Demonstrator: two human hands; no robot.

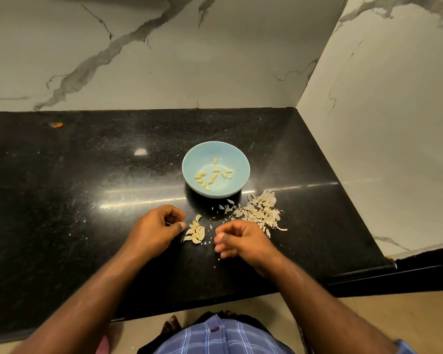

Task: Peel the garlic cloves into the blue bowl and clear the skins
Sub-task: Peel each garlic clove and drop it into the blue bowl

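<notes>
Your left hand (155, 229) is curled, can't tell if it's pinching anything. Right hand (241, 240) is loosely curled, blurry. Unpeeled cloves (196, 232) sit between them. Bowl (237, 159) of peeled garlic (211, 176) is farther back; skins (260, 210) piled right.

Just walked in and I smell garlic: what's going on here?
A person is peeling garlic at a black countertop. Several peeled cloves lie in the blue bowl. A small cluster of unpeeled cloves sits between the left hand and right hand. A pile of skins lies beside the bowl, not yet cleared.
</notes>
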